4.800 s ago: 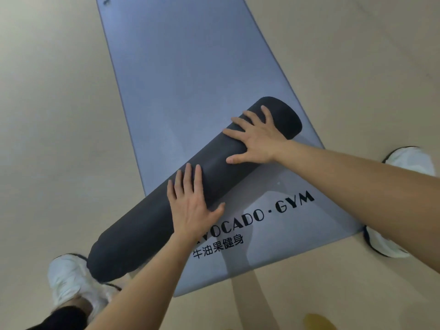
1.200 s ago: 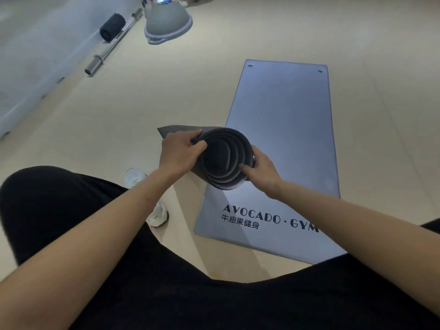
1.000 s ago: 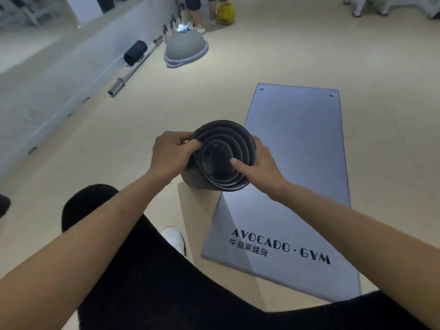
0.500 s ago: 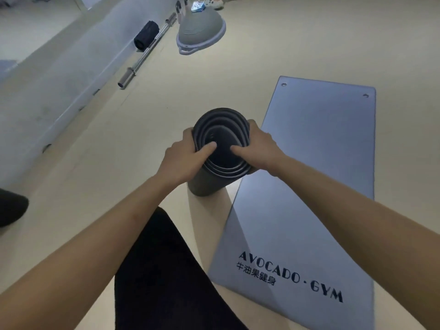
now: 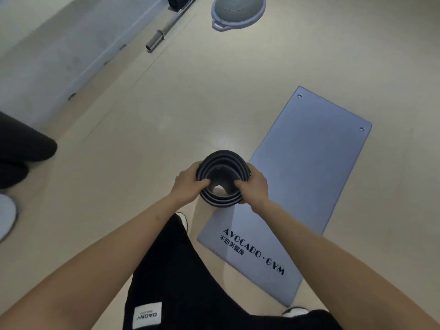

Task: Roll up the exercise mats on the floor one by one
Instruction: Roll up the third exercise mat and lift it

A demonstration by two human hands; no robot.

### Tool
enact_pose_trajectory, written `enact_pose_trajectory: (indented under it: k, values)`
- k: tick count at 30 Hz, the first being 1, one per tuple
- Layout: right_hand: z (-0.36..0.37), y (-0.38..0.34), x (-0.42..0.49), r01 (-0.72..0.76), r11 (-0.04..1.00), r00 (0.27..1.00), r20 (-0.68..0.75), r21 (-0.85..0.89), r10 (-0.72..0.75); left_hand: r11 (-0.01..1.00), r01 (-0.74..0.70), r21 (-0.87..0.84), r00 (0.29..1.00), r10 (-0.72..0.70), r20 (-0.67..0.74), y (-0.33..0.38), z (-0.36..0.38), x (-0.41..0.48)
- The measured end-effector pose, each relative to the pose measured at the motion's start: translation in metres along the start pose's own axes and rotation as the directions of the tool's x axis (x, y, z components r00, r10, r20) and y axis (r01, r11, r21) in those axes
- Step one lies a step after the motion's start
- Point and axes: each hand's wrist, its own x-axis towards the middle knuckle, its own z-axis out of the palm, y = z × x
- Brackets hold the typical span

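- Found rolled mat (image 5: pixel 228 163) held on end over the floor (image 5: pixel 154 120), coil end facing the camera, just beside the near left edge of the flat mat (image 5: pixel 309 177). Could not determine contact of its lower end with the floor.
- Recorded left hand (image 5: pixel 188 186) clamped on the left of the rim, thumb hooked inside the coil, fingers round the outside.
- Recorded right hand (image 5: pixel 256 186) clamped likewise on the right of the rim, thumb inside.
- Observed loose, uneven layers and an open hollow at the centre, with pale floor visible through it. Judged the roll slack and liable to spring open or telescope on any easing of grip.
- Judged the material soft, bendable foam: light, matt, not slippery, not fragile.
- Judged the safest hold to be round the outside with the free edge trapped under the fingers, rather than at the rim alone.
- Noted the flat mat, printed AVOCADO·GYM, lying not yet rolled. Judged a start best made at a short edge with both palms spread.
- Noted balance dome (image 5: pixel 238 10) and barbell (image 5: pixel 166 28) near the wall, well apart from the work.
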Motion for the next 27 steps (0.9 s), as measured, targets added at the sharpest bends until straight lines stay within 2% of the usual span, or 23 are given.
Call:
enact_pose_trajectory:
  k: [7,13,19,27]
  values:
    - [0.008,-0.113,-0.057,-0.020,0.974,0.983,0.176,-0.224,0.061,0.981,0.095,-0.170,0.992,-0.078,0.100,0.005,-0.099,-0.062]
    - [0.061,-0.223,-0.094,-0.050,0.962,0.962,0.246,-0.269,0.119,0.961,0.120,-0.250,0.989,-0.093,0.116,-0.012,-0.204,-0.099]
    - [0.117,-0.302,-0.109,0.018,0.969,0.930,0.359,-0.248,0.075,0.953,0.153,-0.261,0.988,-0.155,0.015,-0.038,-0.286,-0.121]
    - [0.185,-0.373,-0.069,0.263,0.922,0.883,0.457,-0.286,-0.110,0.935,0.188,-0.301,0.944,-0.256,-0.208,-0.045,-0.367,-0.112]
